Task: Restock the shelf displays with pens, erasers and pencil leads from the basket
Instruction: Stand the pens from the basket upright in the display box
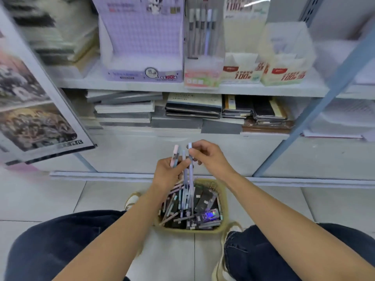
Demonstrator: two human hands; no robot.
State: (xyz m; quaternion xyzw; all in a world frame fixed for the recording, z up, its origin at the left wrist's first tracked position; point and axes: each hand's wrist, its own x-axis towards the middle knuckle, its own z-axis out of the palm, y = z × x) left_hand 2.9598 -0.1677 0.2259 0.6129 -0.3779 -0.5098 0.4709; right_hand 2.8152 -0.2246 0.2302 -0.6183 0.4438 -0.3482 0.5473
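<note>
**Both hands bunching pens over the basket**

Left hand (167, 171) first: my fingers are curled round a small bunch of pens. A pink pen (175, 156) stands tallest. I hold them upright so the caps line up and the lot can go into a display in one move. Just beside it, my right hand (209, 157) pinches the upper part of a pale blue pen (190, 171) between thumb and fingertips, with its lower end hanging toward the basket (224, 201). I judge I am adding it to the left hand's bunch.

The basket sits on the floor tiles between my knees, right below both hands, so anything that slips should drop back in. It holds more pens lying crosswise and dark flat packs. They may be leads or erasers, but they are too blurred to tell.

Up on the shelf (121, 85), from the left, stand a purple display box (142, 47), a clear pen display (203, 57) with a few pens upright in it, and two cream boxes (241, 67). The pen display looks like the likely home for my bunch, since its pens share these pale colours.
</note>
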